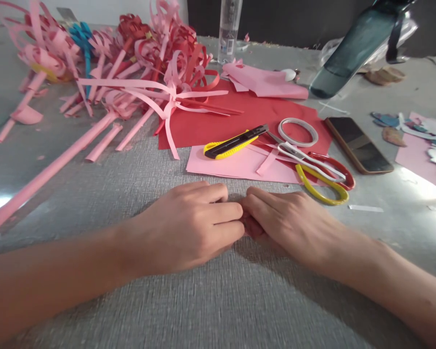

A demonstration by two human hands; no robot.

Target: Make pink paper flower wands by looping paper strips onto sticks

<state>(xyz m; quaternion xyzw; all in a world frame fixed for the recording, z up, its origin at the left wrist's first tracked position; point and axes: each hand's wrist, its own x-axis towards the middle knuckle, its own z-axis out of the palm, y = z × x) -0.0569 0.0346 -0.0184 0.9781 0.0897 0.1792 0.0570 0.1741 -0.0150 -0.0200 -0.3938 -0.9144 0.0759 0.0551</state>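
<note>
My left hand (189, 225) and my right hand (287, 225) rest on the grey table (203, 305) with fingers curled and fingertips touching. A sliver of a small red-pink paper piece (246, 225) shows pinched between them; most of it is hidden. Just beyond the hands lies a pink sheet (232, 167) on a red sheet (210, 123). On these sheets lie a yellow-and-black utility knife (234, 143), scissors (312, 167) with red and yellow handles, and a white tape ring (298, 132).
A pile of pink and red paper flowers on rolled stems (112, 68) fills the far left. A clear bottle (228, 29), a dark green bottle (352, 48) and folded pink paper (265, 82) stand behind. A phone (359, 144) and paper cutouts (421, 140) lie to the right.
</note>
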